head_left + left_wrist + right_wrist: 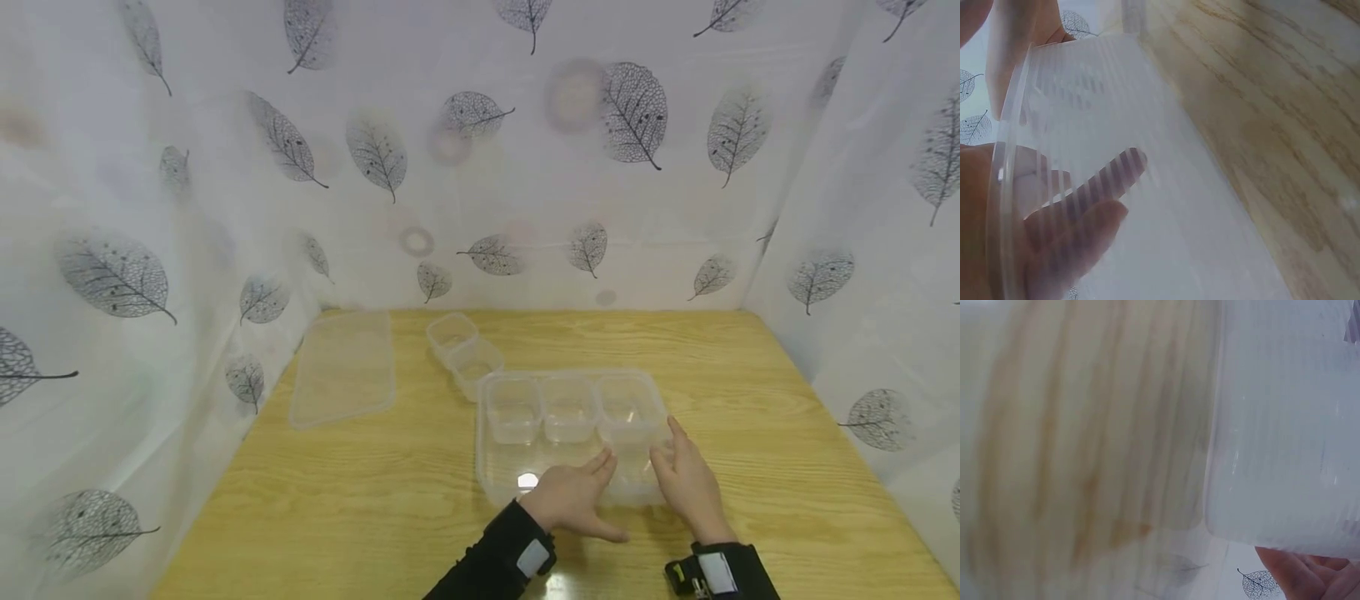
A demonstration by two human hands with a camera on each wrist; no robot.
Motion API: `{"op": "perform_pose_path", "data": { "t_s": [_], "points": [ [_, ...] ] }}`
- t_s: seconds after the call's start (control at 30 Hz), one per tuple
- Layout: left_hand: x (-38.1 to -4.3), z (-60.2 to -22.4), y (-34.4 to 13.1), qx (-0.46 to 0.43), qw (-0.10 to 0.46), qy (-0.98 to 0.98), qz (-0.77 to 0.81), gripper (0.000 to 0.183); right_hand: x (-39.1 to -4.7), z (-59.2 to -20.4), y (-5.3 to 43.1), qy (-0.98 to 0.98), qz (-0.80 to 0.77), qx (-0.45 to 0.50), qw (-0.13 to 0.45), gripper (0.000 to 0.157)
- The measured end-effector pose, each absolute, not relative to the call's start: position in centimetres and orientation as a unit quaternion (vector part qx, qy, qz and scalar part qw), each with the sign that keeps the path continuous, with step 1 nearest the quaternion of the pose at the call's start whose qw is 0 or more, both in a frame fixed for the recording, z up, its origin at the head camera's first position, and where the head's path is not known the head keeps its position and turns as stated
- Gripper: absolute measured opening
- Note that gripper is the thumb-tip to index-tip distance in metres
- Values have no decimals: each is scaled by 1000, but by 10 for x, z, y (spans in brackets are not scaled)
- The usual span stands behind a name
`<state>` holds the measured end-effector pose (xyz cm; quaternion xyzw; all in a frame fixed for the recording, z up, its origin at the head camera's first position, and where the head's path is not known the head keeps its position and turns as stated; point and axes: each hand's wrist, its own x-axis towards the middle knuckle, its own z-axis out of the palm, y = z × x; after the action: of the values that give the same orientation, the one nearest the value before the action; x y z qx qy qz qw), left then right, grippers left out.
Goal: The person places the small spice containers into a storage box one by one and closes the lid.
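Note:
A large clear plastic box sits on the table in the head view. Three small clear containers stand side by side along its back half. My left hand is over the box's front half, fingers fairly straight and pointing right, thumb spread away. In the left wrist view, fingers show blurred through the ribbed translucent wall. At the box's right side, my right hand pinches the rim between thumb and forefinger. The right wrist view shows only part of that hand, beyond the box's side.
Two more small clear containers stand touching behind the box's back left corner. A flat translucent lid lies at the table's back left. Leaf-patterned white curtains enclose the wooden table at the back and sides.

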<state>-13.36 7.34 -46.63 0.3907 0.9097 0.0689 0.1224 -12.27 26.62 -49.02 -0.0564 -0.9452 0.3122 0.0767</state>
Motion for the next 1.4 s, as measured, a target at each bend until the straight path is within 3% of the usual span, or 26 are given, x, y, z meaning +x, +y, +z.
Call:
{"op": "perform_pose_path", "data": {
  "t_s": [0.17, 0.33, 0.47, 0.57, 0.73, 0.83, 1.0, 1.4],
  "points": [
    [-134, -470, 75, 394, 89, 911, 81, 92, -122, -492, 268, -942, 320, -58, 78, 56],
    [-131, -475, 68, 399, 22, 895, 197, 66, -121, -494, 269, -941, 326, -61, 69, 56],
    [-127, -471, 53, 410, -56, 863, 291, 42, -121, -495, 269, -941, 326, -62, 67, 56],
    [-127, -461, 35, 403, -132, 844, 328, 37, -121, -495, 269, -941, 325, -59, 72, 56],
    [-146, -443, -4, 325, -261, 822, 388, 33, -122, -493, 269, -940, 325, -56, 83, 56],
    [-164, -442, -31, 248, -295, 830, 404, 33, -122, -491, 269, -941, 323, -57, 82, 56],
    [-201, -455, -67, 170, -242, 890, 346, 39, -124, -490, 268, -943, 318, -58, 83, 56],
    [-283, -487, -101, 218, -114, 951, 186, 59, -123, -492, 271, -942, 320, -50, 87, 57]
  ]
}}
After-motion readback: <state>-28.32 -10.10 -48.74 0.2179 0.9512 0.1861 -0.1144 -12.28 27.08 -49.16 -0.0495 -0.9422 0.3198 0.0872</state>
